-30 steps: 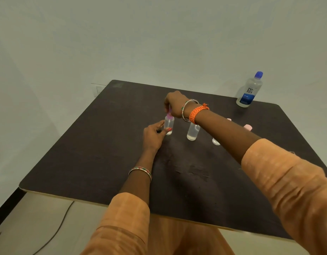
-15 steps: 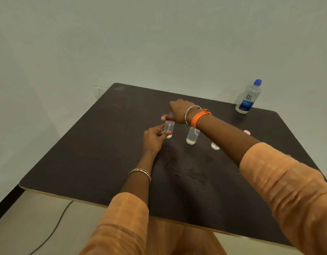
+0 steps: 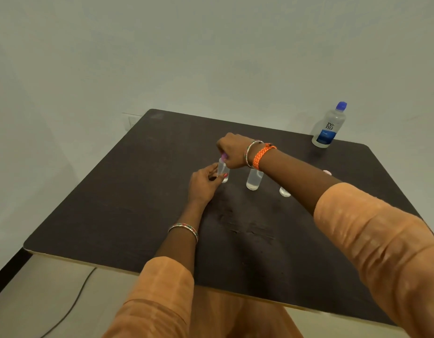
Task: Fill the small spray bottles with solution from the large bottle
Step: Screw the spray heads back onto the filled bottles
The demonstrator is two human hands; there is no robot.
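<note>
Three small clear spray bottles stand in a row near the middle of the dark table (image 3: 118,198). My left hand (image 3: 202,185) grips the body of the leftmost small bottle (image 3: 222,170). My right hand (image 3: 232,152) is closed over that bottle's pink spray top (image 3: 224,156). The middle small bottle (image 3: 253,180) stands open, partly behind my right wrist. Only the base of the right small bottle (image 3: 284,192) shows under my forearm. The large clear bottle (image 3: 329,125) with a blue cap and blue label stands upright at the far right edge.
A pink cap (image 3: 327,172) lies on the table just behind my right forearm. A pale wall runs behind the table. A dark cable (image 3: 72,306) trails on the floor at the lower left.
My right hand has shifted slightly on the pink top of the leftmost bottle, as if turning it. My left hand keeps hold of the bottle. The view has tilted a little.
</note>
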